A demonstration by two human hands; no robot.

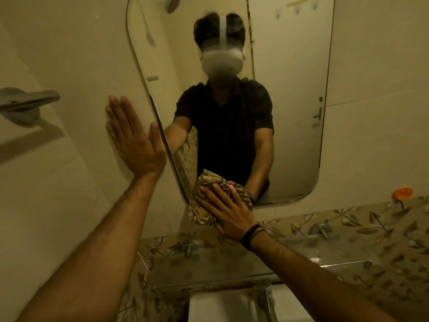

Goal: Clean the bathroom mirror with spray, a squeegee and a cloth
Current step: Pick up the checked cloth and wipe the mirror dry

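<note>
Noted glass shelf [209,266] nearest, below leaf-patterned tile band [383,231]. Found right hand [226,209], dark bands at wrist, spread flat over bunched striped cloth [204,201], pressing it against lower left corner of mirror [290,112]. Found left hand [133,138] open, fingers extended, palm flat on wall tile [69,66] just beside mirror's left edge, holding nothing. Squeegee and spray not sighted.

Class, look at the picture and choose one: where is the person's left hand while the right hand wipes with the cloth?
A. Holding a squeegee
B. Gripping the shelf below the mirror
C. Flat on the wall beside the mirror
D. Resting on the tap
C: the left hand lies open, palm against the wall, just left of the mirror edge, while the right hand presses the cloth at the mirror's lower corner.
</note>
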